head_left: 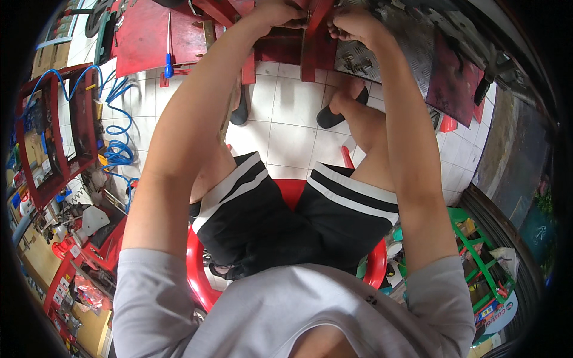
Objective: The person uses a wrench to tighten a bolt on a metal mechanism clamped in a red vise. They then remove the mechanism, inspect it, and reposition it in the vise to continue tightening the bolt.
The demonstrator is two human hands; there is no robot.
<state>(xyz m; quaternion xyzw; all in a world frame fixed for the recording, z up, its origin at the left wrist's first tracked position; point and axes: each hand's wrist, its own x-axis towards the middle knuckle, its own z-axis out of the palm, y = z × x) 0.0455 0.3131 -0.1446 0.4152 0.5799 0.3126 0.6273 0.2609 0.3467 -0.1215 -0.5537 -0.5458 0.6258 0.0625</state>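
At the top edge, my left hand point(279, 14) reaches to the red metal frame point(308, 56), its fingers closed near the upright bar. What they hold, if anything, is hidden. On the bar's other side, my right hand point(357, 27) is closed with its fingers curled toward the bar. Nothing I can name shows between them. To the left of my left forearm, a screwdriver point(169, 62) with a blue handle lies on the red metal platform point(140, 45). A small brownish block point(208, 34) sits beside that forearm.
A patterned metal plate point(382, 56) extends right of the frame. At left hangs a coiled blue air hose point(119, 152) by a red metal rack point(33, 173). A green metal rack point(477, 256) stands at lower right. Beneath me is a red chair point(200, 277) on white floor tiles point(280, 140).
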